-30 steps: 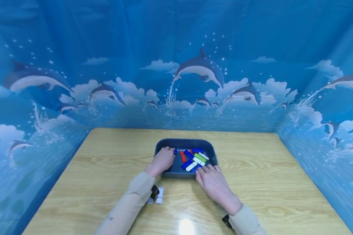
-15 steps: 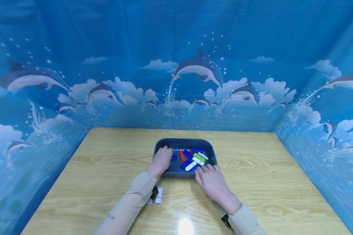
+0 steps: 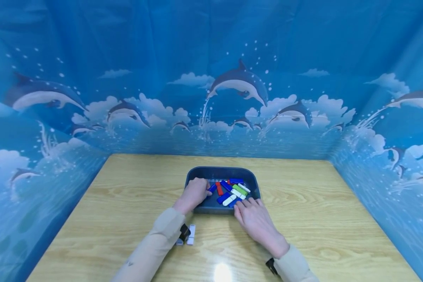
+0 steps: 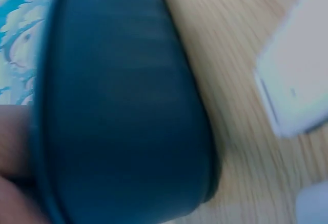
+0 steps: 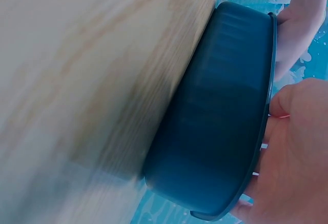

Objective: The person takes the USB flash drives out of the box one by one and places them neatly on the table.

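A dark blue tray (image 3: 211, 210) on the wooden table holds several USB sticks in blue, red, green and white. My left hand (image 3: 194, 192) reaches over the tray's left side. Its thumb and fingers pinch a blue USB stick (image 3: 212, 189), close beside a red USB stick (image 3: 219, 188). At the front right corner, my right hand (image 3: 254, 218) grips the tray's rim, fingers hooked over into the tray; the right wrist view shows the thumb (image 5: 280, 102) at the rim. A white USB stick (image 3: 229, 200) and a green one (image 3: 239, 190) lie near the right fingers.
Two white USB sticks lie on the table (image 3: 303, 203) in front of the tray; one (image 3: 191, 235) shows whole, the other (image 3: 179, 241) is partly hidden by the left wrist. A blue dolphin-print curtain (image 3: 211, 133) encloses the table's back and sides.
My left hand has shifted slightly within the tray, and the blue USB stick at its fingertips has turned and come closer to the red one. My right hand has stayed at the rim.
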`<act>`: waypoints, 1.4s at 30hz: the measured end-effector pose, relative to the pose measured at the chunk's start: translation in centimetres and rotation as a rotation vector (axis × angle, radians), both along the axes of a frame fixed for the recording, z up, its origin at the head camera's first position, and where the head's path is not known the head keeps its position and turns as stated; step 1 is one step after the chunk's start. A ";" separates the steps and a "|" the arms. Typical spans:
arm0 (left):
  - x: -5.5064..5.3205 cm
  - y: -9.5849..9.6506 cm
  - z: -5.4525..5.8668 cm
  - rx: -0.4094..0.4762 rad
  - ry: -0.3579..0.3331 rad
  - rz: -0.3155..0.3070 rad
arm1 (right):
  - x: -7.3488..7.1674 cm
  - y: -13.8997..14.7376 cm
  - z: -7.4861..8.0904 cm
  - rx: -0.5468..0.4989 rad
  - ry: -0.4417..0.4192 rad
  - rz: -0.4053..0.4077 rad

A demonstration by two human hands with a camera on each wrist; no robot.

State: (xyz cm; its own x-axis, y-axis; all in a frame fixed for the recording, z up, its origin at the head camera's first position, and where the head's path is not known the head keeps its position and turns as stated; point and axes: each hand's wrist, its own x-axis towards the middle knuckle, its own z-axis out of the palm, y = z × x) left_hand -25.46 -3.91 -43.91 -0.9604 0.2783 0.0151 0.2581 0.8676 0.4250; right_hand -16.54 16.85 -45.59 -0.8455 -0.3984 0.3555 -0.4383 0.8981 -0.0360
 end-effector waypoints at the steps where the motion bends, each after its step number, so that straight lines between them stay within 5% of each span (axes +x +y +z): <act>1: 0.1 0.0 0.2 0.015 0.006 -0.001 | 0.0 0.0 0.0 -0.002 -0.001 0.001; 21: 4.9 -1.3 2.4 0.321 0.014 0.022 | 0.0 0.0 -0.1 0.002 -0.010 -0.003; 27: 6.0 -1.5 2.4 0.390 0.026 0.040 | 0.0 0.0 -0.1 -0.001 -0.007 -0.003; 34: 7.8 -2.1 2.3 0.435 -0.060 0.081 | 0.0 -0.1 0.0 -0.007 -0.013 0.002; 42: 10.1 -2.8 1.3 0.415 -0.039 -0.005 | 0.0 -0.1 0.1 -0.003 -0.012 0.005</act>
